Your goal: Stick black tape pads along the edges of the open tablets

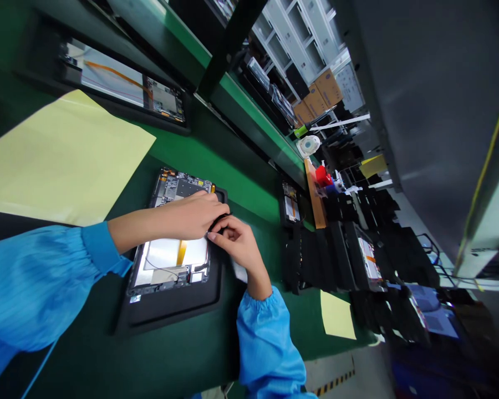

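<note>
Opened tablet [196, 252] in black tray [170, 317] on green table [183, 360]. Left hand [202, 213] reaches across tablet, fingers bent, tips mostly hidden; cannot tell if holding anything. Right hand [240, 244] meets it at tablet's right edge, thumb and forefinger curled close together; hold between them too small to tell. Yellow sheet [70, 158] left of tablet; another opened device [116, 83] beyond.

We can read no words or numbers; the pale label [135, 298] near the black tray's [174, 312] lower left corner is too small.
</note>
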A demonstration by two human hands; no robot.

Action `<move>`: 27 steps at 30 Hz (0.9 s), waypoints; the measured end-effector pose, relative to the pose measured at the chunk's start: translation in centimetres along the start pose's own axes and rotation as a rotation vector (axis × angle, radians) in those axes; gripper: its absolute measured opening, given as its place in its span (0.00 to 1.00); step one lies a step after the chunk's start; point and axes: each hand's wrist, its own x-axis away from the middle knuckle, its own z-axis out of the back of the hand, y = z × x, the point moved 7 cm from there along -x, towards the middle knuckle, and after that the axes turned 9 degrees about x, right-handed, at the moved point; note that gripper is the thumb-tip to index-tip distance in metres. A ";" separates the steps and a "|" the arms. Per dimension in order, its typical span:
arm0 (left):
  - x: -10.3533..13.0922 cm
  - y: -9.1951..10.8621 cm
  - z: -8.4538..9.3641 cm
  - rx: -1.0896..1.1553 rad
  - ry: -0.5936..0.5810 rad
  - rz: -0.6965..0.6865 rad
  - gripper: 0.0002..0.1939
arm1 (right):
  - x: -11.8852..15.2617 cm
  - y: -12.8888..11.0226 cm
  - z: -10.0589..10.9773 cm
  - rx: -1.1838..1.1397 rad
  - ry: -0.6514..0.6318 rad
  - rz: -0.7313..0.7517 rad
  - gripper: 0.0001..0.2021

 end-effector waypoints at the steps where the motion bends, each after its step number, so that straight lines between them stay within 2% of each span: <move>1: 0.0 -0.1 0.0 0.004 0.004 -0.001 0.13 | -0.1 -0.1 0.1 0.012 -0.015 -0.009 0.18; 6: 0.2 -0.8 -0.3 0.037 0.034 0.001 0.14 | -0.5 -0.9 0.8 0.123 -0.142 0.018 0.10; 10: 0.2 -1.1 -0.3 0.064 0.049 -0.003 0.13 | -0.5 -1.4 1.4 0.194 -0.168 0.049 0.08; 19: 0.1 -1.0 -0.5 0.026 -0.004 0.041 0.12 | -0.5 -1.4 1.1 0.119 -0.110 0.125 0.07; 27: 0.0 -0.1 0.0 0.007 -0.002 0.036 0.10 | -0.6 -0.7 0.5 0.246 0.027 0.162 0.05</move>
